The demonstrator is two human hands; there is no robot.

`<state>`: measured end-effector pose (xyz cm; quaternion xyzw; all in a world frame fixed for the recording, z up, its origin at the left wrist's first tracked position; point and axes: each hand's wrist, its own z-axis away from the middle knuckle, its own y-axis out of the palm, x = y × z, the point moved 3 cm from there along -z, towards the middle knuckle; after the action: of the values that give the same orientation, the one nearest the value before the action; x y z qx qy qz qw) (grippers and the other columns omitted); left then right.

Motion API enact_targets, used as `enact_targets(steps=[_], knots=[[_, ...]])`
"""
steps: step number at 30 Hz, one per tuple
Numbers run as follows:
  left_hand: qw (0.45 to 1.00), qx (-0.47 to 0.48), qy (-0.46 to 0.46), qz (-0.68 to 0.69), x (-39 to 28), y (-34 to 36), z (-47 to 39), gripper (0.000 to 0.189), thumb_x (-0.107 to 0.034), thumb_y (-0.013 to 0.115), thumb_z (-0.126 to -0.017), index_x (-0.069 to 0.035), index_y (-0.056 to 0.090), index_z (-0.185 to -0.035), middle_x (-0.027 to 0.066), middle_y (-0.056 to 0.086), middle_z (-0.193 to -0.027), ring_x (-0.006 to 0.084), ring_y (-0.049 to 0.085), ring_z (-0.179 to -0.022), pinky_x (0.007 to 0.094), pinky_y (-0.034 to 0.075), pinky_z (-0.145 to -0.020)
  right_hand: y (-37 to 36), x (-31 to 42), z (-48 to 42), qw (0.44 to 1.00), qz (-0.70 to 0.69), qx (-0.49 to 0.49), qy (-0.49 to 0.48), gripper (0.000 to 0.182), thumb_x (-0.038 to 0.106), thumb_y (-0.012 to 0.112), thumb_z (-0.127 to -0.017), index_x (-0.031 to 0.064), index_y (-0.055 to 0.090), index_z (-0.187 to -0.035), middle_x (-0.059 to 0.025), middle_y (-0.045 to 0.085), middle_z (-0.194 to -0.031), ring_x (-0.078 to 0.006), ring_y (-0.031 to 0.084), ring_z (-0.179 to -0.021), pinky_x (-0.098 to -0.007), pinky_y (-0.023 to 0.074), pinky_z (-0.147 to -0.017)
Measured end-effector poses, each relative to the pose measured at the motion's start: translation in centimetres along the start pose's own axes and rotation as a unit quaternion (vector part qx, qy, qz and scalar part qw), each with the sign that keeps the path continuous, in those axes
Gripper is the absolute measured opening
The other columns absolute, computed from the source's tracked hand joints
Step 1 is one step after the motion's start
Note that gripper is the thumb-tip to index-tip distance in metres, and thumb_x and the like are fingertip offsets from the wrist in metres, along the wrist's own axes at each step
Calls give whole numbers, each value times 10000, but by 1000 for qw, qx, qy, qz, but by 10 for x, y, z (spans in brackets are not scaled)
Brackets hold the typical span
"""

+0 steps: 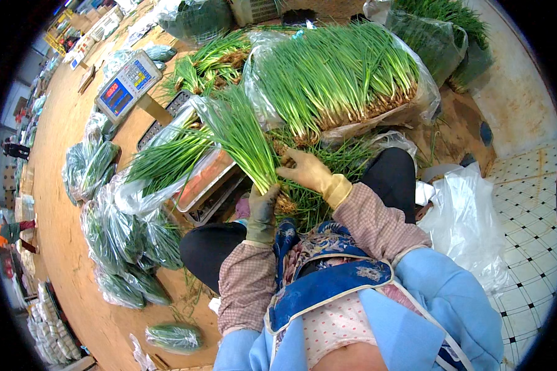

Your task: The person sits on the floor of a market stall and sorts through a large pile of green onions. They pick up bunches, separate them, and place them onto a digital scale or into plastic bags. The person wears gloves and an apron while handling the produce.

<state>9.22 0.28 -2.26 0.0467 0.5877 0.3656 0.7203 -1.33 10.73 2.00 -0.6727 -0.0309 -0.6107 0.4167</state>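
Note:
A bunch of green onions leans up and to the left, its pale stems gripped low down by my gloved left hand. Brown roots stick out beside that hand. My right hand, in a yellowish rubber glove, is just right of the stems. Its thumb and fingers are curved and apart, and the thumb tip is at the bunch's edge. Loose green trimmings lie beneath both hands, between my knees. Directly ahead, a large row of green onions rests in clear plastic, roots towards me.
A digital scale stands ahead left; more onions lie in plastic on its tray. Bagged onions are heaped on the left, with one wrapped bundle nearer me. Clear plastic bags lie at right. People are far left.

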Motion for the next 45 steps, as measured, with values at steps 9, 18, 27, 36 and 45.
enact_targets(steps=[9,18,27,36,45], knots=[[988,55,-32,137,-7,6,7,233,-37,532,-791,0,508,-1019,84,584,-892,173,585,-714,283,508,-607,17,0,-8,883,-454,30,118,151,173,513,-826,26,538,-808,-50,568,-700,-130,514,-585,-249,418,-522],[982,94,-78,145,-7,17,9,354,-3,517,-767,13,438,-1111,125,581,-959,172,591,-658,272,514,-556,3,-24,-19,895,-403,-52,186,177,163,494,-843,-7,525,-807,-53,548,-645,-127,495,-516,-260,403,-437],[996,40,-34,-66,-8,20,12,288,-48,583,-755,-33,503,-1032,35,572,-873,118,554,-725,248,465,-634,-25,31,-30,990,-20,-120,-70,279,285,577,-769,10,565,-813,-119,587,-677,-202,577,-631,-331,448,-563],[996,59,-40,57,-6,2,-7,304,-53,543,-790,-1,467,-1080,71,567,-902,162,572,-739,268,488,-620,-22,53,2,980,-143,33,-135,244,263,562,-805,21,569,-833,-113,602,-817,-246,570,-738,-323,440,-652],[994,80,-27,68,-19,17,-6,278,-71,539,-802,30,469,-1052,161,591,-905,236,604,-757,313,512,-619,-55,-29,15,979,-136,144,-39,623,359,637,-749,19,396,-1212,-155,515,-1112,-248,490,-1018,-364,381,-885]])
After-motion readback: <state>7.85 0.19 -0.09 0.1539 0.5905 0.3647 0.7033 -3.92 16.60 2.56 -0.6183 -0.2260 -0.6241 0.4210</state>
